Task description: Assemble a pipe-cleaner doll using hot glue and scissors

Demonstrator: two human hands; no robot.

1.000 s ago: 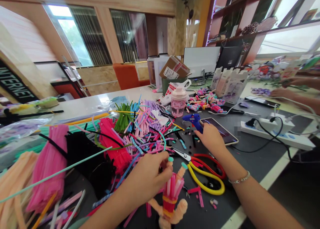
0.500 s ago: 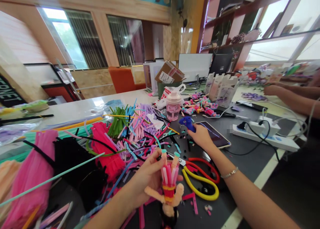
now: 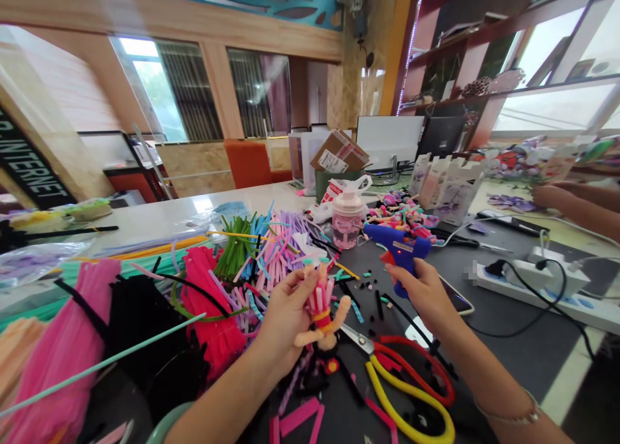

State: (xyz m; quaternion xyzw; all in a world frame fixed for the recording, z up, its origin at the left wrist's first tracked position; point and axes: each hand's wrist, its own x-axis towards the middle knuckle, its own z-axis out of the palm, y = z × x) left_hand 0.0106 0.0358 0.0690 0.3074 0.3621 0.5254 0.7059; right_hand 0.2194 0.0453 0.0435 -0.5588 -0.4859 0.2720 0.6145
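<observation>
Pink lidded tumbler (image 3: pixel 347 221) upright nr ctr of frame; contents unclear. Behind it, dk green bin (image 3: pixel 325 184) w/ tilted cardboard box (image 3: pixel 341 152) at its mouth; can't tell if in or on rim. Upper right: printed cartons (image 3: pixel 458 189), notched tops, insides hidden. Left edge: see-through plastic bag (image 3: pixel 39 263) w/ purple pcs.

L hand (image 3: pixel 283 312) pinching pipe-cleaner doll (image 3: pixel 323 318) by leg end, just below frame ctr; doll head-down, teal feet up. R hand (image 3: pixel 426 289) wrapped round handle of blue glue gun (image 3: pixel 404 247), right of ctr, nozzle pointing left, orange light lit.

Vs 0.5 s ago: gun lifted off its spot by tablet (image 3: pixel 458 295), more of it visible; doll higher in frame. Scissors (image 3: pixel 411 392) still on tabletop, lower right, handles spread.
</observation>
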